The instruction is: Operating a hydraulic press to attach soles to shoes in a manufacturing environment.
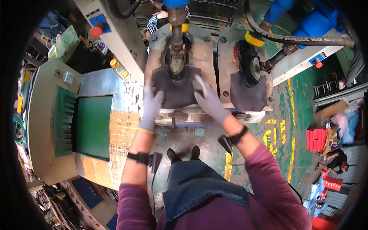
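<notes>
My left hand point(150, 105), in a pale grey glove, is at the left edge of a dark rubbery sheet point(178, 92) on the near part of a press station. Its thumb and fingers are apart. Along the sheet's right edge my right hand point(208, 97), gloved alike, has its fingers stretched out and apart from the thumb. Light contact with the sheet is hard to tell. Beyond the sheet, a metal ram point(177, 42) stands over a dark shoe-like piece with an olive oval part point(177, 63).
The second station at right holds a black shoe-like piece point(251, 67) over another dark sheet point(247, 94). A thick black hose point(299, 39) arches above it. At left stand a beige machine point(50, 115) and a bench with cardboard point(122, 134). Other people point(337, 160) are farther off.
</notes>
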Demonstrator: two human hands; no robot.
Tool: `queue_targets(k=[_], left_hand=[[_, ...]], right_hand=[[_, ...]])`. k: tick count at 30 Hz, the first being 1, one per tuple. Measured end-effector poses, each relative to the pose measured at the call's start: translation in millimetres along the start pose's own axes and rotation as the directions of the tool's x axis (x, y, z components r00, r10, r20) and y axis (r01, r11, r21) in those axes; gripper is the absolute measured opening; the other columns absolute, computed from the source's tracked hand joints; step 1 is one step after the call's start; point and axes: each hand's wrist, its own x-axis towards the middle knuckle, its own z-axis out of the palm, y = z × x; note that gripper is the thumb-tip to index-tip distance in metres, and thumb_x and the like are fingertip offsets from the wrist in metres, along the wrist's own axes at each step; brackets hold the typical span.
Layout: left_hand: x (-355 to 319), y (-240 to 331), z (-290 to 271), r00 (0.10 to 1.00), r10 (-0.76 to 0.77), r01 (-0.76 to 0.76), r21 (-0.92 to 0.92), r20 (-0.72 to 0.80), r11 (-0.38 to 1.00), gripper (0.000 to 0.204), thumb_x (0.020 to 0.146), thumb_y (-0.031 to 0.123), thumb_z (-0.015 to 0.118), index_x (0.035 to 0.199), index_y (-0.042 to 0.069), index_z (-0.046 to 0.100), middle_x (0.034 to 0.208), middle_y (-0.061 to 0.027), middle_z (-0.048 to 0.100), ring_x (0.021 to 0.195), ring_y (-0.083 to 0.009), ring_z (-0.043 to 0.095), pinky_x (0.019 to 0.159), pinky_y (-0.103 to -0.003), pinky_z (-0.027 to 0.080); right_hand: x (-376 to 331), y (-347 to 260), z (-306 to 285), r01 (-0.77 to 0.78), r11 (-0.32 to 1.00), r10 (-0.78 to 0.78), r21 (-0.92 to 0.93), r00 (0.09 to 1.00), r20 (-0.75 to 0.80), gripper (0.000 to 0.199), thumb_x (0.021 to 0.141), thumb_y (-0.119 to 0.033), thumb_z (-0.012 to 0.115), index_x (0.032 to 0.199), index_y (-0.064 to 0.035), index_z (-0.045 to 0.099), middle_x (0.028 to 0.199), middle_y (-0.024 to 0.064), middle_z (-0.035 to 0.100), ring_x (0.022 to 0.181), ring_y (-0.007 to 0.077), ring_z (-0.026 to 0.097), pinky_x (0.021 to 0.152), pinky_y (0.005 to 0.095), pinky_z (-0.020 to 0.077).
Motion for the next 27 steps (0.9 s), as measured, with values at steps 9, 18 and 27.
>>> queue_targets(k=[9, 18, 27], left_hand=[[-241, -227, -206, 0.875, -0.191, 0.474, 0.704, -0.446, 0.528, 0.076, 0.088, 0.029, 0.061, 0.152, 0.002, 0.030, 0.159, -0.0227, 0.025, 0.146, -0.0397, 0.024, 0.119, -0.047, 0.022], [-357, -292, -231, 0.703, -0.602, 0.651, 0.686, -0.380, 0.326, 0.092, 0.082, 0.044, 0.066, 0.154, 0.004, 0.025, 0.159, -0.0254, 0.023, 0.147, -0.0401, 0.023, 0.119, -0.047, 0.021], [-407, -310, -268, 0.563, -0.791, 0.752, 0.547, -0.241, 0.368, 0.096, 0.076, 0.033, 0.069, 0.155, 0.004, 0.022, 0.160, -0.0253, 0.019, 0.146, -0.0410, 0.025, 0.119, -0.046, 0.025]], right_hand=[[-361, 100, -23, -0.531, 0.619, 0.783, -0.579, 0.472, 0.404, 0.036, 0.094, -0.037, 0.053, 0.100, -0.0051, 0.069, 0.088, 0.0177, 0.072, 0.084, 0.0342, 0.069, 0.075, 0.0449, 0.0525], [-483, 28, -37, -0.612, 0.586, 0.797, -0.531, 0.319, 0.513, 0.031, 0.091, -0.030, 0.057, 0.104, -0.0051, 0.070, 0.097, 0.0198, 0.071, 0.092, 0.0329, 0.068, 0.082, 0.0420, 0.0519], [-390, 24, 31, -0.738, 0.501, 0.847, -0.452, 0.309, 0.433, 0.036, 0.093, -0.027, 0.056, 0.118, -0.0039, 0.066, 0.111, 0.0187, 0.071, 0.105, 0.0344, 0.067, 0.090, 0.0378, 0.0507]])
